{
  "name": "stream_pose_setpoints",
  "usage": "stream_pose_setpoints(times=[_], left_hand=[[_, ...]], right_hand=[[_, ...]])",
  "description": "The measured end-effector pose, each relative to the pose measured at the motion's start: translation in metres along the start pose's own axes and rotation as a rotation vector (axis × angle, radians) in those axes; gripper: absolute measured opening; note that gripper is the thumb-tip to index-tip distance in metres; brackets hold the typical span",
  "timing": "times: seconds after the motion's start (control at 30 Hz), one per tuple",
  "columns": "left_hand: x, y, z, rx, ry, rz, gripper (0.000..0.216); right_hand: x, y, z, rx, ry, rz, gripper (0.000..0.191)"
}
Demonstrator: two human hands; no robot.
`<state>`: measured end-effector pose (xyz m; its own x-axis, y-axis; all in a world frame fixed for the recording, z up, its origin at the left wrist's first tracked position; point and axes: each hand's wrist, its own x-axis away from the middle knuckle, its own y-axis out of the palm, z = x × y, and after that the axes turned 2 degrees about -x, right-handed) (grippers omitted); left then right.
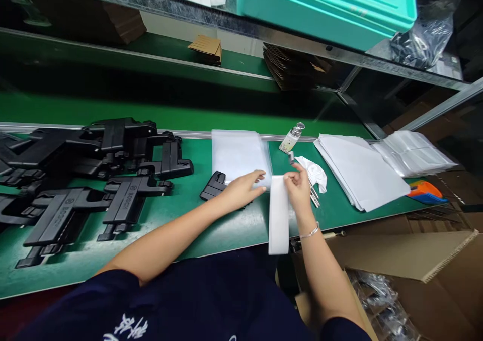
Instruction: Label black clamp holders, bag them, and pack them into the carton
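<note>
My right hand (300, 187) pinches the top edge of a long white strip (278, 218), which hangs down past the bench's front edge. It looks like paper or label backing. My left hand (244, 189) is open, thumb and fingers apart, just left of the strip's top. Partly hidden by that hand, a black plastic part (214, 185) lies on the green bench. Behind it is a stack of clear plastic bags (239, 152). Beyond my right hand are a small bottle (290, 139), a crumpled white cloth (315, 172) and several thin metal rods (314, 196).
Several black plastic clamp-like parts (124, 200) are heaped on the left. White sheets (358, 167), more plastic bags (415, 152) and an orange-blue tool (426, 192) lie right. A teal bin (324, 14) stands on the overhead shelf. An open carton (407, 255) sits below right.
</note>
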<state>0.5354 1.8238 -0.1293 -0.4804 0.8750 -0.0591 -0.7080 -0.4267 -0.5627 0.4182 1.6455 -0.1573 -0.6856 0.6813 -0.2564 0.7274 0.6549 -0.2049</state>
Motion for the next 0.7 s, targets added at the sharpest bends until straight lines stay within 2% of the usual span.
stream_pose_setpoints(times=[0.07, 0.13, 0.23, 0.3, 0.33, 0.4, 0.47, 0.57, 0.7], left_hand=[[0.005, -0.023, -0.013, -0.143, -0.013, 0.035, 0.051], [0.013, -0.047, -0.038, -0.283, -0.008, 0.051, 0.044], [0.032, -0.065, -0.079, -0.324, 0.001, -0.013, 0.042], [0.049, -0.057, -0.096, -0.271, -0.037, 0.014, 0.044], [0.057, -0.049, -0.100, -0.253, -0.067, 0.064, 0.044], [0.074, -0.026, -0.098, -0.259, -0.121, 0.186, 0.044], [0.086, -0.003, -0.090, -0.270, -0.157, 0.258, 0.042], [0.096, 0.016, -0.077, -0.247, -0.183, 0.288, 0.041], [0.096, 0.018, -0.071, -0.208, -0.192, 0.279, 0.040]], right_hand=[[-0.029, -0.021, 0.017, 0.176, -0.016, 0.073, 0.045], [-0.050, -0.040, 0.029, 0.349, -0.009, 0.063, 0.047], [-0.052, -0.043, 0.029, 0.499, -0.113, 0.079, 0.037], [-0.031, -0.025, 0.017, 0.428, -0.166, 0.101, 0.024], [-0.017, -0.012, 0.010, 0.342, -0.147, 0.083, 0.019], [0.016, 0.019, -0.004, 0.146, -0.024, -0.028, 0.020], [0.046, 0.048, -0.012, 0.050, 0.092, -0.185, 0.021], [0.073, 0.078, -0.014, 0.082, 0.146, -0.314, 0.019], [0.082, 0.089, -0.013, 0.168, 0.133, -0.372, 0.018]])
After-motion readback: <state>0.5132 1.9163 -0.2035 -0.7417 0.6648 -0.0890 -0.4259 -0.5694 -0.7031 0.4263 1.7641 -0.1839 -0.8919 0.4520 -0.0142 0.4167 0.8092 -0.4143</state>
